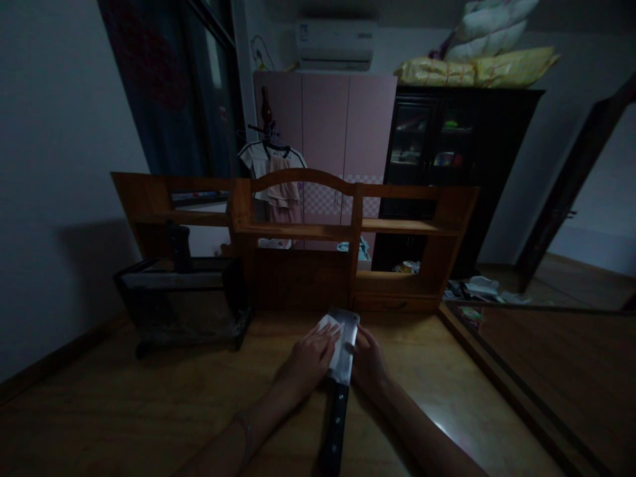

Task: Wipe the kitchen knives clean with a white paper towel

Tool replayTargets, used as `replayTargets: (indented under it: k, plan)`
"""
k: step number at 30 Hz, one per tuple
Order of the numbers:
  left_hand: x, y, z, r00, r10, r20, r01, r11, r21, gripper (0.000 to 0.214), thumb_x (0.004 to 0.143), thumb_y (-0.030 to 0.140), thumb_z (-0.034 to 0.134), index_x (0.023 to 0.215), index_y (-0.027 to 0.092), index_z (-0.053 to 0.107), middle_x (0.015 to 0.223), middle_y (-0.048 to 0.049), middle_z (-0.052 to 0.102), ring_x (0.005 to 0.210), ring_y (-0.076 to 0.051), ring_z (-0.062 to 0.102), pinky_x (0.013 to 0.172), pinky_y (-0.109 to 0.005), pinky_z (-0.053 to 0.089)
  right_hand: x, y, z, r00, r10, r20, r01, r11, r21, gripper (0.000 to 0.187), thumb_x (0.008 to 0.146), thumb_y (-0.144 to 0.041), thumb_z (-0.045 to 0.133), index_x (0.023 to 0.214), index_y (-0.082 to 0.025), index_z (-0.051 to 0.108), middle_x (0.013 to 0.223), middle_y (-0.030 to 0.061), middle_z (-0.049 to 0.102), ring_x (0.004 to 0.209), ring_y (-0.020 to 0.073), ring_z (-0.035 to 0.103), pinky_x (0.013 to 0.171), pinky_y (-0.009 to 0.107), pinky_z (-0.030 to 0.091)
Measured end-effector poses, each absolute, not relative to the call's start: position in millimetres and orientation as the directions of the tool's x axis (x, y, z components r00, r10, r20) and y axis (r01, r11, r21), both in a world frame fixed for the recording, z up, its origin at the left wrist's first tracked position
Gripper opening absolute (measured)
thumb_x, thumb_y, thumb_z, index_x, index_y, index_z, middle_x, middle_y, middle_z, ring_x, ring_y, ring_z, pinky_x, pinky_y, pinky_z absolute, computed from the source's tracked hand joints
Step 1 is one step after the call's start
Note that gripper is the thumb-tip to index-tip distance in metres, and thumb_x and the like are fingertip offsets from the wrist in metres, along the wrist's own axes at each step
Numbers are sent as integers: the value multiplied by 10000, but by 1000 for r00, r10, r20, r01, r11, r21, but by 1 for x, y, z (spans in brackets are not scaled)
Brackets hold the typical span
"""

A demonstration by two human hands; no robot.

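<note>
A cleaver with a broad steel blade (pixel 346 331) and a black handle (pixel 335 424) lies on the wooden desk top (pixel 149 411), handle pointing toward me. My left hand (pixel 309 358) rests flat on a white cloth or tissue (pixel 332 331) that lies against the blade's left side, fingers stretched out. My right hand (pixel 368 361) touches the right edge of the blade, fingers curved along it.
A wooden shelf unit (pixel 298 225) stands at the desk's back edge. A dark glass tank (pixel 181 298) sits at the back left. Beyond are a pink wardrobe (pixel 348 132), a dark cabinet (pixel 447 165) and a doorway at the right. The room is dim.
</note>
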State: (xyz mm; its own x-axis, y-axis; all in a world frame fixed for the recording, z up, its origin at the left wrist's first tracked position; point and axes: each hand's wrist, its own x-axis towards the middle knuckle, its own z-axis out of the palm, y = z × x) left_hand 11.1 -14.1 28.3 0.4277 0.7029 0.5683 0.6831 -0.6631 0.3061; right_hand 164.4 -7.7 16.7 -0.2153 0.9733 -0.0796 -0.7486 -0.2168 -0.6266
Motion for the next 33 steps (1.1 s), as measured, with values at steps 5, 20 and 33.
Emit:
replayTargets:
  k: [5, 20, 33]
  plan:
    - [7, -6, 20, 306, 734, 606, 734, -587, 341, 360, 922, 214, 359, 1229, 255, 543, 1280, -8, 547, 1244, -160, 430, 1091, -386, 300, 164, -10, 21, -269, 952, -149, -765, -305, -568, 197, 776, -355, 565, 847, -197, 659, 760, 28, 681, 711, 189, 632, 651, 313, 500]
    - [18, -29, 40, 620, 582, 527, 546, -802, 244, 413, 951, 229, 321, 1359, 266, 370, 1419, 4, 367, 1316, -146, 307, 1113, -391, 256, 166, -2, 9, -258, 962, -85, -819, -265, -509, 140, 759, -301, 578, 817, -195, 649, 814, 21, 699, 826, 175, 645, 749, 295, 491]
    - [2, 2, 10, 282, 772, 570, 770, -537, 346, 357, 929, 249, 353, 1239, 228, 530, 1313, -32, 513, 1259, -193, 410, 1053, -415, 354, 165, -9, 19, -302, 948, -102, -752, -303, -586, 160, 781, -329, 558, 806, -202, 652, 725, 6, 688, 678, 173, 638, 679, 307, 494]
